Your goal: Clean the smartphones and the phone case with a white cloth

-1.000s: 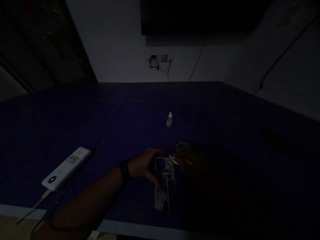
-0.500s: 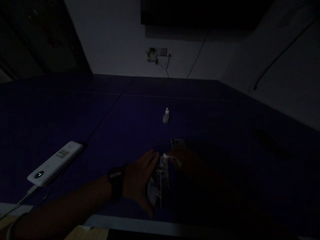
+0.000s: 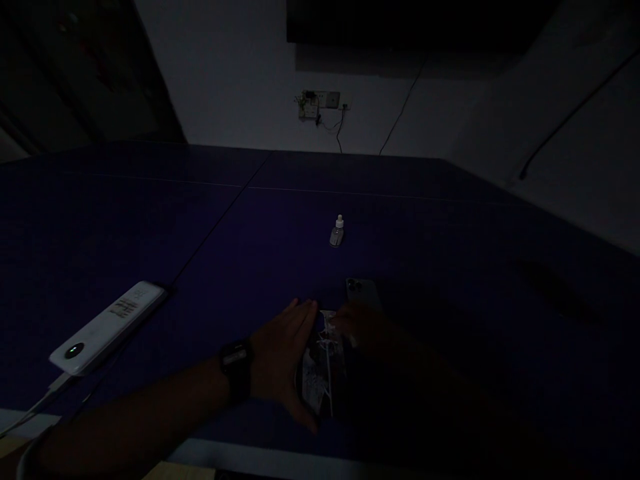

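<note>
My left hand (image 3: 283, 360), with a dark watch (image 3: 236, 363) at its wrist, lies flat with thumb and fingers spread. It rests along the left edge of a flat rectangular piece (image 3: 316, 373) with white markings; darkness hides exactly what it is. Over the piece's upper right corner, the fingers of my right hand (image 3: 365, 323) are closed and deep in shadow. A small bit of a white wipe (image 3: 355, 342) shows beneath them. Just beyond lies a phone (image 3: 367, 291), camera side up, partly covered by my right hand.
A small dropper bottle (image 3: 337, 235) stands upright on the dark blue table (image 3: 270, 227). At left lies a white power bank (image 3: 107, 327) with a cable (image 3: 37, 405) plugged in. Sockets (image 3: 325, 100) are on the back wall below a dark screen (image 3: 415, 23).
My right hand has shifted slightly over the piece's top corner, and less of the white wipe shows. My left hand keeps its place along the edge. The view has moved a little.
</note>
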A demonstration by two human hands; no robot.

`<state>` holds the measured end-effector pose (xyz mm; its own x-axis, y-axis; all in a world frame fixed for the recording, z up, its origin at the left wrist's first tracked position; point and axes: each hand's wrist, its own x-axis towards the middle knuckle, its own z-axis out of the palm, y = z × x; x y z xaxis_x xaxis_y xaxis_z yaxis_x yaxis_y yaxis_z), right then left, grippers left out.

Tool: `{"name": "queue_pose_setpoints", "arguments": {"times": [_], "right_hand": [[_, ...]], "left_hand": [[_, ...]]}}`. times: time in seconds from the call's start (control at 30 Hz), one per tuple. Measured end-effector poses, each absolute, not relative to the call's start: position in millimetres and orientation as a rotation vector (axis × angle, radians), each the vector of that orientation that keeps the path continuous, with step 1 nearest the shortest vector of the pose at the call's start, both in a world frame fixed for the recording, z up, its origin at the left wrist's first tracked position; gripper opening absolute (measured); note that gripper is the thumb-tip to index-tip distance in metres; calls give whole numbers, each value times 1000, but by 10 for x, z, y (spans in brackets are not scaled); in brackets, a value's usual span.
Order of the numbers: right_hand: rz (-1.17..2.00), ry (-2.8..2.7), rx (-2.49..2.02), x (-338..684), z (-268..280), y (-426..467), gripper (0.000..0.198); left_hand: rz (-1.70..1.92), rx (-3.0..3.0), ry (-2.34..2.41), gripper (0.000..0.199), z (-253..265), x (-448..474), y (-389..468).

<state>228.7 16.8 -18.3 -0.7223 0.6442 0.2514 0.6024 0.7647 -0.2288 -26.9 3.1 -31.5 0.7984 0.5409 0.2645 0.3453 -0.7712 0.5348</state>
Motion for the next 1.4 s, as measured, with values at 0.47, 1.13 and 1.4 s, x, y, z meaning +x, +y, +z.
{"name": "queue_pose_setpoints", "arguments": {"times": [0.47,1.13,1.4], "right_hand": [[157,-2550,-1021,2275,-319,263,30],[124,-2639,-987,2321,-312,209,34],[186,-2716,-950,2334,-326,218,32]], "left_hand": [[464,2681,762,156,-245,-233,-9],[494,2658,809,154,-219,-182,-20],[488,2681,799,153,-229,-196,-15]]}}
